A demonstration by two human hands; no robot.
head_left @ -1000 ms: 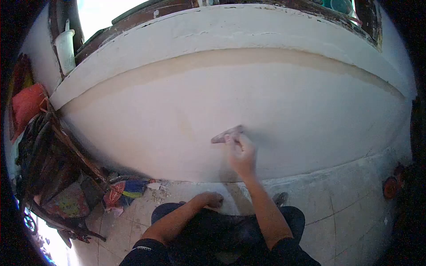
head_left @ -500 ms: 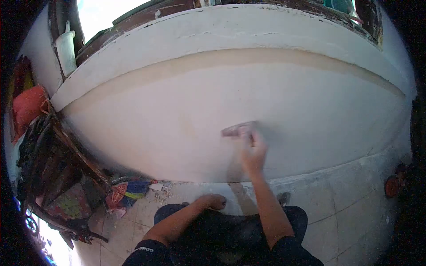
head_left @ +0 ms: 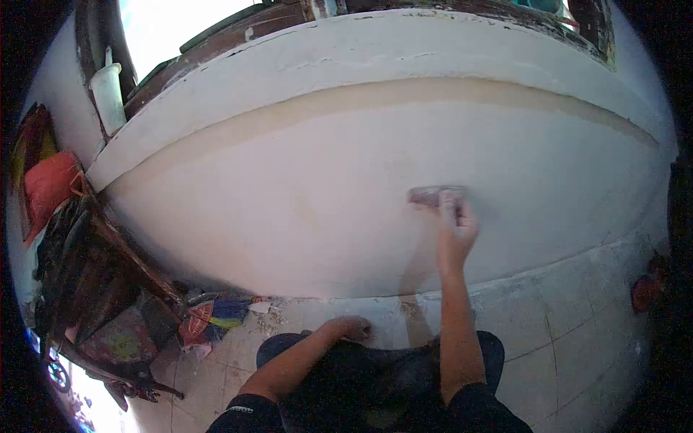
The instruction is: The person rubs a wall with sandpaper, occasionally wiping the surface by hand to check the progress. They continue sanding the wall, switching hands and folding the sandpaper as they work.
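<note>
My right hand (head_left: 458, 216) is closed on a flat, dark greyish-brown block (head_left: 433, 195), which lies against the smooth white wall (head_left: 325, 180) right of its middle. The block's long side runs roughly level, and its left end sticks out past my fingers. My left hand (head_left: 352, 328) rests low near my knee, away from the wall, with its fingers curled; what it holds, if anything, is too small to make out.
Above the wall runs a white ledge (head_left: 346, 54) under a worn window frame. A white container (head_left: 108, 97) hangs at the upper left. Dark clutter with a red bag (head_left: 52, 184) and colourful packaging (head_left: 216, 317) fills the left side. A reddish object (head_left: 644, 294) lies far right.
My right hand has moved right and slightly up along the wall with the block in it. My left hand has stayed near my knee.
</note>
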